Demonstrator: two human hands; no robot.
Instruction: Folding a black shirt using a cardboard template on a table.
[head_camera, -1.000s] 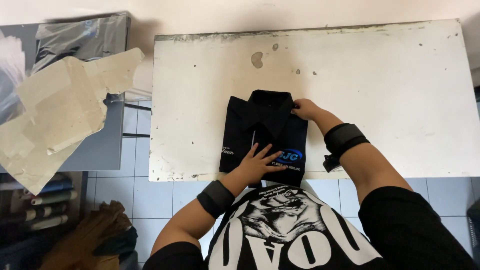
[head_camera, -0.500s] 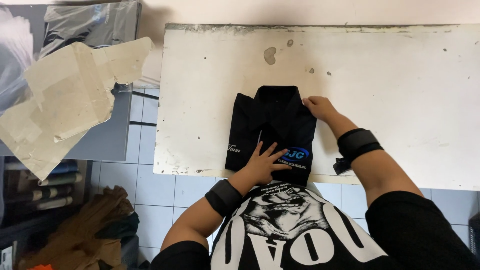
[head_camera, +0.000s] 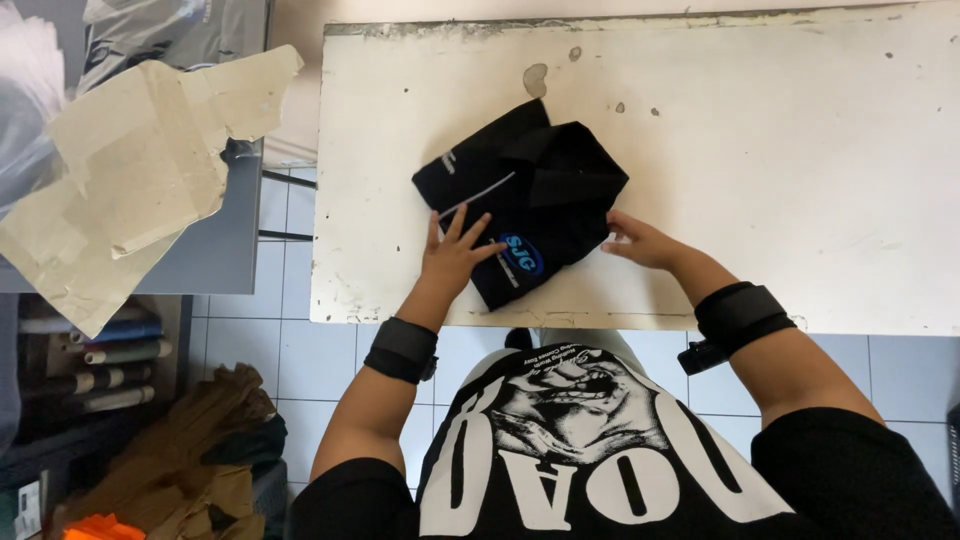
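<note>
Shirt (head_camera: 525, 185): black, folded, lying askew near front edge of white bench (head_camera: 800, 170).
Left hand (head_camera: 452, 258): grip apart, fingers spread flat on shirt's near corner.
Right hand (head_camera: 640, 240): grip loose, fingertips touching shirt's right edge.
Shelf (head_camera: 90, 360): holds rolls, lower left.

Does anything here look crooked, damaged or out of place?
The folded black shirt lies askew, turned at an angle to the table's edges, with the left hand flat on it and the right hand at its corner. The white table is stained and chipped along its rim. Torn cardboard overhangs the grey surface on the left.
</note>
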